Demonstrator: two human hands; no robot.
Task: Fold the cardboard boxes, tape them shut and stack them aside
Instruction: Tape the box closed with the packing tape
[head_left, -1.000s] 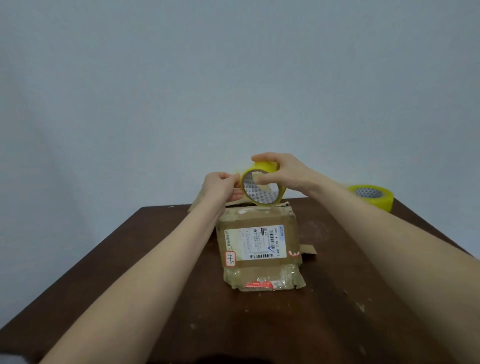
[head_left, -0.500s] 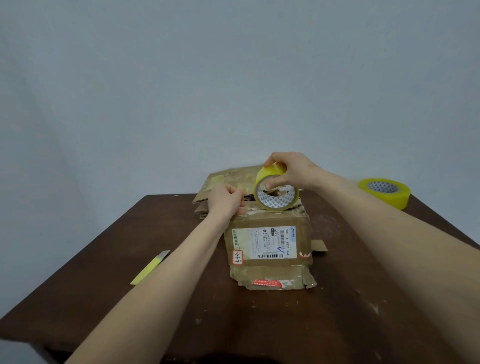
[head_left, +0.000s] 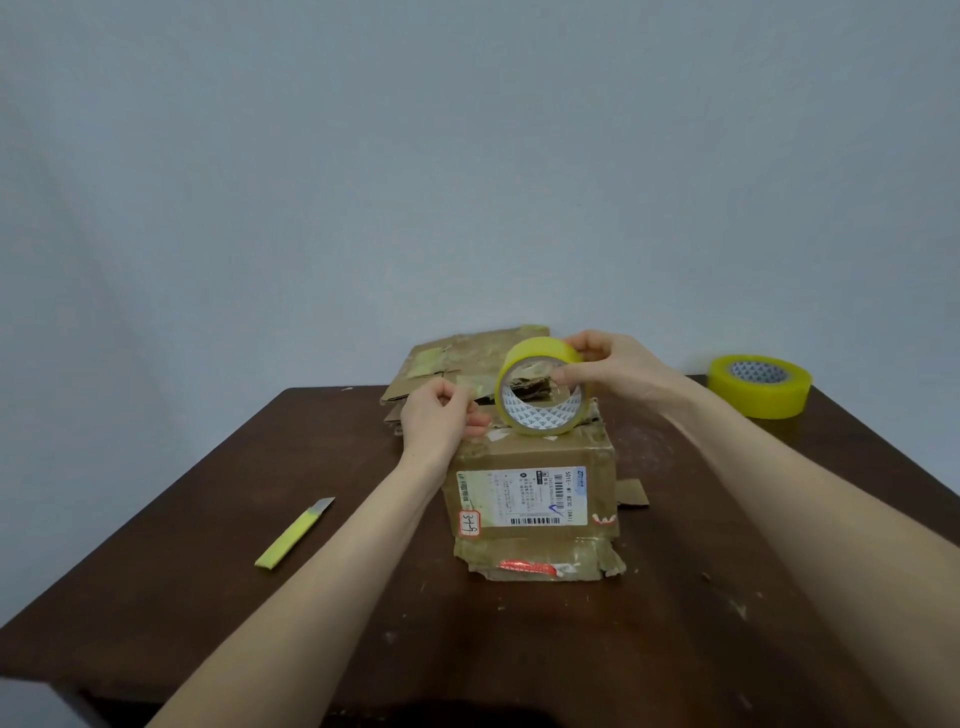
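The right grip (head_left: 613, 369) clasps the tape roll (head_left: 537, 418) above the box (head_left: 535, 467) (left grip (head_left: 436, 421) pinches its end).

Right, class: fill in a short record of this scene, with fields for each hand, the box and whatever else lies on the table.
Right hand: grips tape roll at the top of the box
Left hand: fingers curled at box's top-left edge; grasp unclear
Box: folded, label facing camera
Behind it: flattened cardboard
Table: spare roll far right, knife left
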